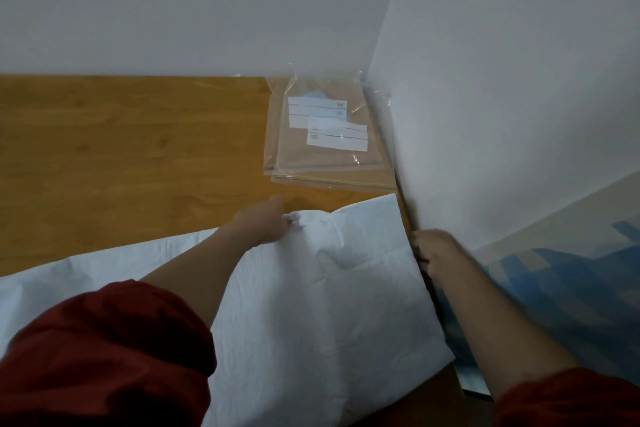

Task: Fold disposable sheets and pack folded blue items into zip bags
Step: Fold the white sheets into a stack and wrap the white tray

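A white disposable sheet (311,295) lies spread over the near part of the wooden table (121,149), wrinkled in the middle. My left hand (265,224) pinches a bunched bit of its far edge. My right hand (434,251) grips the sheet's right edge, down by the wall at the table's side. Beyond the sheet, in the far right corner, lie clear zip bags (329,135) with white labels, stacked flat; a bit of blue shows inside the upper one. Both sleeves are dark red.
A white wall runs along the back, and a white wall panel (502,114) stands close on the right. Bare wood stretches to the left. A blurred blue patterned area (561,288) lies low at the right.
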